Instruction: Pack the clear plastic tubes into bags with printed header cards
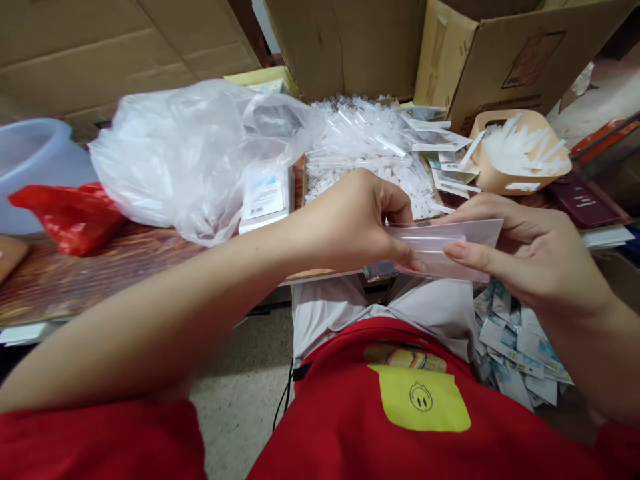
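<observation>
Both hands meet above my lap at the table's front edge. Between them is a flat, clear plastic packet (434, 248) with a pale card-like back and what looks like a thin clear tube along it. My left hand (363, 217) pinches the packet's left end, thumb in front, fingers curled behind. My right hand (525, 247) grips its right part, with the thumb pressed on the front; the other fingers are mostly hidden. Just behind the hands, a shallow box (305, 180) holds a heap of small white and clear plastic pieces (360, 143).
A big clear plastic bag (175, 153), a stack of printed cards (267, 193), a red bag (70, 217) and a blue tub (35, 163) stand left. At right are a beige container (520, 173) of white strips and a dark red phone-like object (583, 200). Printed packets (520, 347) lie piled below.
</observation>
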The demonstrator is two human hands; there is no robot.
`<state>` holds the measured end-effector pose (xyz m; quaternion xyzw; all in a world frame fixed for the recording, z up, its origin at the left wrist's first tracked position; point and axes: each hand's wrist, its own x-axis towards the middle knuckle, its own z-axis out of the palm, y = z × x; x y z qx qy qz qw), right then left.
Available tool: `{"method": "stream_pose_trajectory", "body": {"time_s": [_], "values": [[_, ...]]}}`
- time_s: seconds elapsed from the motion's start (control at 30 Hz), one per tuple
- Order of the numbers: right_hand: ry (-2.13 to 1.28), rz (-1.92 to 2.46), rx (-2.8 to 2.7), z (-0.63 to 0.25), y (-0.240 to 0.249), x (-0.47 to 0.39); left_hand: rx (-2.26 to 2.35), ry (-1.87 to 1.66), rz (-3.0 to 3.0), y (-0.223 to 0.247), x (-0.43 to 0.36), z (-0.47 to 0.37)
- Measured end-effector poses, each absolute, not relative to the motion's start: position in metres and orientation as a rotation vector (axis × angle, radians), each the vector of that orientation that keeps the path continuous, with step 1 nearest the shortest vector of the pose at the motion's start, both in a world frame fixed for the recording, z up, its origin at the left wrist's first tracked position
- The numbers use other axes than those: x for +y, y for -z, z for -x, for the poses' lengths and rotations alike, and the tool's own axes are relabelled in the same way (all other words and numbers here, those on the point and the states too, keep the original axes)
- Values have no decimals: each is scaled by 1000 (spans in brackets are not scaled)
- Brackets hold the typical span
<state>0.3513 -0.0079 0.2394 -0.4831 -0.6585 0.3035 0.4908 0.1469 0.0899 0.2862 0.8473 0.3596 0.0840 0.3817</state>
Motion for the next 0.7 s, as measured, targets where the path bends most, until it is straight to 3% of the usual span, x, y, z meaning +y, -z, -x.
{"method": "stream_pose_trajectory", "body": {"time_s": [0.23, 0.4, 0.7], "values": [[-904, 1107, -1504, -355, -242, -6, 948, -146, -2096, -290, 83, -150], [-566, 1100, -1655, -351, -247, -13, 781, -95, -1993, -293, 85, -149], [-139, 741, -2207, -363, -253, -51, 386, 477, -1372, -268, 103, -156]]}}
